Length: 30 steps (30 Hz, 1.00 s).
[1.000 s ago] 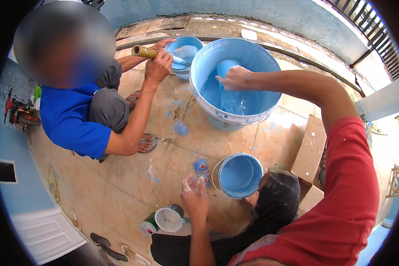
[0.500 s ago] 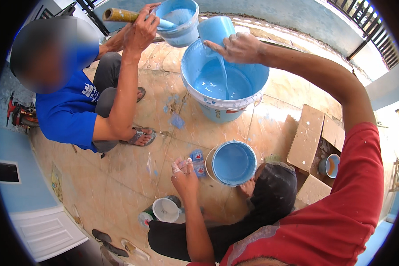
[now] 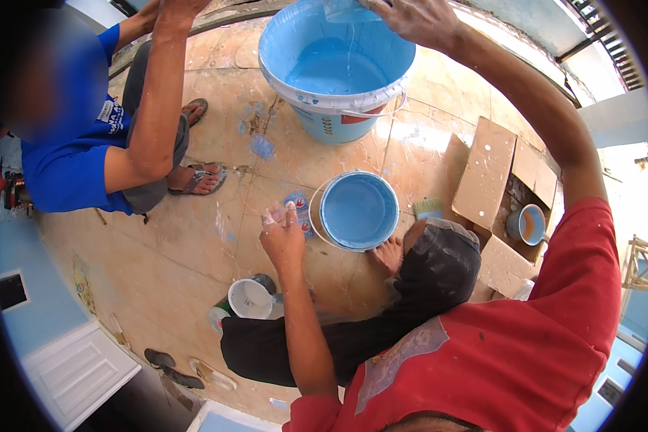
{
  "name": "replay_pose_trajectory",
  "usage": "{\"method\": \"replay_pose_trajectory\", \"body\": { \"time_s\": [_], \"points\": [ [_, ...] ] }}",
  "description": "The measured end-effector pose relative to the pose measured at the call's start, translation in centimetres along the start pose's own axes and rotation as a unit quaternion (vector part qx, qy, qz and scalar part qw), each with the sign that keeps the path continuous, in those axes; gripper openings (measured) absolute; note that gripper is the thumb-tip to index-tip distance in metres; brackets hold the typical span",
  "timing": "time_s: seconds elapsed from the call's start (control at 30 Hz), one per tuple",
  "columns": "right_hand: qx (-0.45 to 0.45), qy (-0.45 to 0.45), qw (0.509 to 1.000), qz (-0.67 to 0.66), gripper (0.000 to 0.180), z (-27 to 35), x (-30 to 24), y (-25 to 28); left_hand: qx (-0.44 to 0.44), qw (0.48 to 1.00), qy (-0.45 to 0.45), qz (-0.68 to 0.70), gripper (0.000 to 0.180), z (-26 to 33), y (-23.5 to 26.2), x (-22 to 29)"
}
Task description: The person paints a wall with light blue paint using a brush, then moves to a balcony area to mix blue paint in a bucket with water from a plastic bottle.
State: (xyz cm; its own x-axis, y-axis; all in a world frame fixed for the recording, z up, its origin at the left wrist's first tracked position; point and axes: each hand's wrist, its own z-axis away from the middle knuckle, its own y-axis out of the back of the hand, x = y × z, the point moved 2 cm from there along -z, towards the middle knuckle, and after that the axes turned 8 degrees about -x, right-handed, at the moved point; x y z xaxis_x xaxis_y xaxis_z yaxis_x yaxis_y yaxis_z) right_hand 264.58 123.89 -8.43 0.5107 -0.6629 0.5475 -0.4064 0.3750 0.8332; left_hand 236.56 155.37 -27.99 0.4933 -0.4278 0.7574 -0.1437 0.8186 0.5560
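My right hand (image 3: 419, 20) grips a blue, paint-coated plastic container (image 3: 349, 10) at the top edge, its upper part cut off. A thin thread of paint runs from it into the large bucket (image 3: 306, 95) below, which holds light-blue paint. My left hand (image 3: 282, 234) is raised in front of my knee. Its fingers are loosely bent and apart, with paint on the tips and nothing visible in them. Beside it stands a smaller bucket (image 3: 360, 210) of blue paint, with a crumpled blue packet (image 3: 298, 212) lying by its handle.
A person in a blue shirt (image 3: 72, 173) squats at the left, hands cut off by the top edge. Near my left forearm stands a white pot (image 3: 250, 297). At the right lie a flat brush (image 3: 430, 209) and an opened cardboard box (image 3: 486, 173) with a small cup (image 3: 527, 224).
The view has shifted, so things sit higher in it. The stream from the container has thinned to a thread. The other person's bamboo-handled tool and bucket have left the view.
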Motion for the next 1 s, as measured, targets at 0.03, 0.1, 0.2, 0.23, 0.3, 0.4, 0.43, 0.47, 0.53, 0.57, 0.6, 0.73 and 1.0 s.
{"method": "replay_pose_trajectory", "body": {
  "time_s": [0.03,0.1,0.2,0.23,0.3,0.4,0.43,0.47,0.53,0.57,0.6,0.73,1.0],
  "points": [
    [-0.006,-0.023,1.000,-0.010,0.069,0.4,0.0,-0.2,0.001,1.000,-0.010,0.021,0.045,0.0,-0.2,0.2],
    [0.034,-0.023,0.999,0.011,0.071,1.1,-0.5,-0.7,0.003,1.000,-0.002,-0.002,0.044,0.1,-0.2,0.5],
    [0.103,-0.066,0.992,-0.038,0.071,2.2,-0.5,-1.3,0.003,1.000,-0.014,-0.004,0.043,0.0,-0.1,1.0],
    [0.127,-0.083,0.986,-0.070,0.071,2.4,-0.4,-1.5,0.001,1.000,-0.005,0.006,0.043,0.1,-0.1,1.0],
    [0.104,-0.136,0.977,-0.127,0.067,2.8,-0.1,-1.9,0.001,1.000,-0.003,0.001,0.043,0.3,0.0,1.2],
    [0.135,-0.172,0.953,-0.208,0.061,3.6,-0.1,-2.0,0.000,1.000,0.004,0.000,0.042,0.6,0.1,1.2],
    [0.156,-0.178,0.943,-0.234,0.060,3.8,-0.1,-2.0,0.003,1.000,-0.001,-0.002,0.042,0.6,0.1,1.3],
    [0.154,-0.201,0.932,-0.259,0.059,4.0,-0.2,-2.2,0.004,1.000,0.008,0.000,0.042,0.6,0.2,1.2],
    [0.151,-0.247,0.907,-0.305,0.058,4.1,-0.2,-2.6,0.012,1.000,0.006,0.001,0.042,0.6,0.2,1.2],
    [0.164,-0.261,0.893,-0.327,0.056,4.1,-0.2,-2.7,0.010,1.000,0.009,-0.006,0.042,0.6,0.1,1.1],
    [0.178,-0.275,0.878,-0.349,0.054,4.0,0.0,-2.8,0.010,1.000,0.003,-0.015,0.042,0.5,0.1,1.1],
    [0.123,-0.326,0.787,-0.510,0.045,4.1,1.0,-3.5,0.006,1.000,-0.004,-0.010,0.042,0.1,-0.2,1.0],
    [0.093,-0.355,0.690,-0.624,0.035,6.4,1.5,-4.0,0.001,1.000,0.002,-0.016,0.041,-0.1,-0.4,0.9]
  ]
}}
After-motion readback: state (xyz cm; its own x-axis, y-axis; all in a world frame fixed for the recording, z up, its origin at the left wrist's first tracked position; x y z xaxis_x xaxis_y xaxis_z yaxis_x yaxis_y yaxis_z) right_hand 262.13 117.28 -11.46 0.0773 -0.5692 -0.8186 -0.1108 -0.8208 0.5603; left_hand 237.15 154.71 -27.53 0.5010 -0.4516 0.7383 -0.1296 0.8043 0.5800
